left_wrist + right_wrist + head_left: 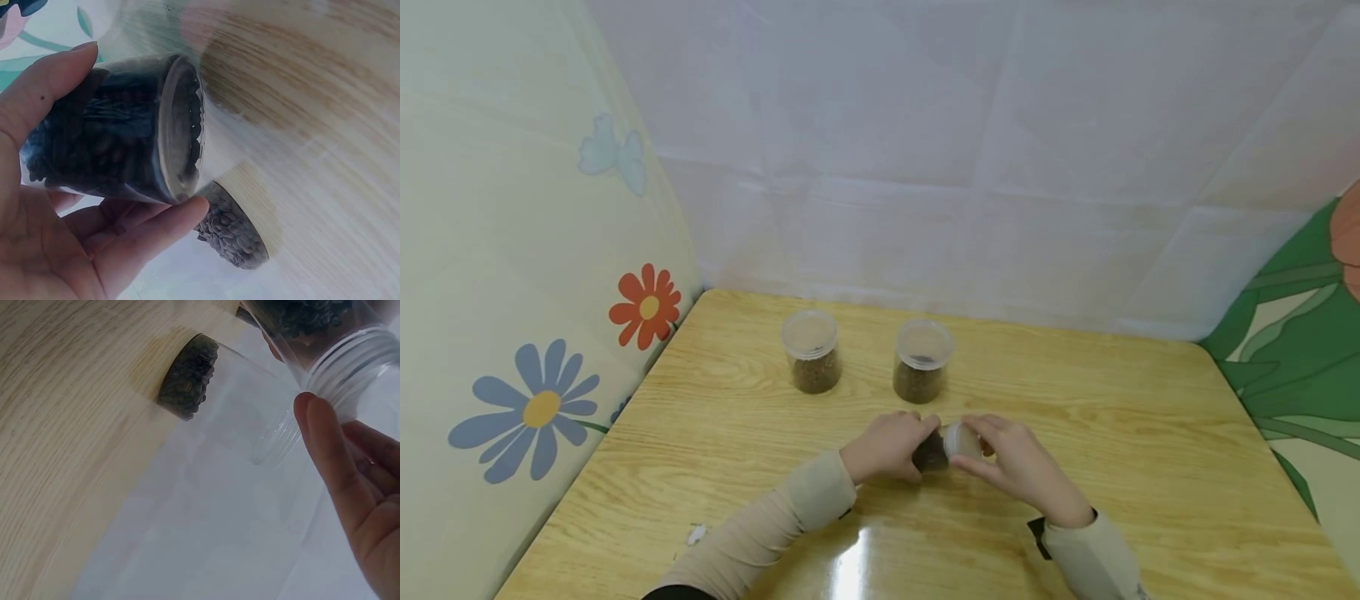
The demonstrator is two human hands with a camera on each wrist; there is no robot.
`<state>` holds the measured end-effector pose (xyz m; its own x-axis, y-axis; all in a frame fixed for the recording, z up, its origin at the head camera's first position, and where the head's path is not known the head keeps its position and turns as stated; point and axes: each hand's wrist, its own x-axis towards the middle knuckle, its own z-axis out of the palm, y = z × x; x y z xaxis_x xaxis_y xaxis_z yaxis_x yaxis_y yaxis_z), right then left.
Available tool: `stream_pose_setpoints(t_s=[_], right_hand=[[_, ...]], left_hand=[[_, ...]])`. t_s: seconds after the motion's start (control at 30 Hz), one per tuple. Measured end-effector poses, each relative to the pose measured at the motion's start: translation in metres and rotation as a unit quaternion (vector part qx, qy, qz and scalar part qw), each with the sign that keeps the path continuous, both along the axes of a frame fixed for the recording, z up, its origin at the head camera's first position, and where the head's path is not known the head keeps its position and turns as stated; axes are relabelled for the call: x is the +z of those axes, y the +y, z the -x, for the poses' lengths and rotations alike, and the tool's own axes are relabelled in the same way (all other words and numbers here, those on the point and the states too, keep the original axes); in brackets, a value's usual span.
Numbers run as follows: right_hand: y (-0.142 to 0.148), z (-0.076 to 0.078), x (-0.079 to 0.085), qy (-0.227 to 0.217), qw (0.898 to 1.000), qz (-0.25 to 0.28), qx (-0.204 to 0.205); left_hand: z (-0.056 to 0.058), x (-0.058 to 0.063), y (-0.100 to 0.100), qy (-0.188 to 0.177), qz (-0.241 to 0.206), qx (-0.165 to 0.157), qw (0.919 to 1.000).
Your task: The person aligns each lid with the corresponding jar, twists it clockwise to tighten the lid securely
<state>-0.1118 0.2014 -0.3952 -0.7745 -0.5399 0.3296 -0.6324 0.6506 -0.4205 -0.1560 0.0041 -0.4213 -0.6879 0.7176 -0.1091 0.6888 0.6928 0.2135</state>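
Between both hands, a clear jar (106, 131) of dark seeds or beans lies tipped on its side, its base facing left in the head view. My left hand (887, 447) grips the body near the base, thumb on one side and fingers on the other. With thumb and fingers, my right hand (1021, 462) holds the whitish lid (964, 442) at the other end. Ridged rings show beside the right fingertips in the right wrist view. Just behind the hands stands another clear jar (919, 379), upright, partly filled with dark contents.
A third similar jar (816, 371) stands upright to the left of that one. All are on a wood-grain table (737, 433). A pale cloth (880, 167) hangs along the back edge, and a flower-printed cloth (490, 275) borders the left side.
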Motion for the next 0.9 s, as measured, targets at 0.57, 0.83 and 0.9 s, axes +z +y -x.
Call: stream_pose_setpoints(t_s=[0.57, 0.83, 0.9], right_hand=[[0.009, 0.001, 0.005, 0.034, 0.999, -0.024, 0.018], [0.011, 0.002, 0.001, 0.057, 0.995, -0.009, 0.084], [0.010, 0.002, 0.001, 0.059, 0.995, -0.010, 0.080]], left_hand=[[0.004, 0.000, -0.003, -0.026, -0.011, 0.000, 0.9996], [0.005, 0.000, -0.004, -0.039, -0.003, 0.000, 0.9992], [0.005, 0.001, -0.004, -0.040, -0.002, 0.000, 0.9992]])
